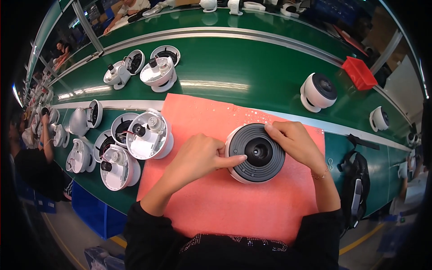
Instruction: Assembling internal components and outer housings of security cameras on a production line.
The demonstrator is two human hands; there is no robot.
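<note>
A round white security camera (255, 153) with a dark grey ribbed front and a central lens faces up on a pink foam mat (216, 204). My left hand (200, 157) grips its left side, the fingers curled at the edge and the thumb lying across the ribbed front beside the lens. At the upper right, my right hand (294, 139) holds the rim, thumb on top, its other fingers partly hidden behind the housing. Just left of the mat's middle stands an opened white camera housing (146, 137) with its inner parts showing; a similar opened housing (118, 168) is nearer me.
Beyond the mat runs a green conveyor (238, 67) carrying more opened housings (159, 72), a closed camera (318, 92) and a red bin (358, 73). A black bag-like item (355, 184) lies at the right. Blue crates (96, 211) stand below the bench. Other people sit along the line.
</note>
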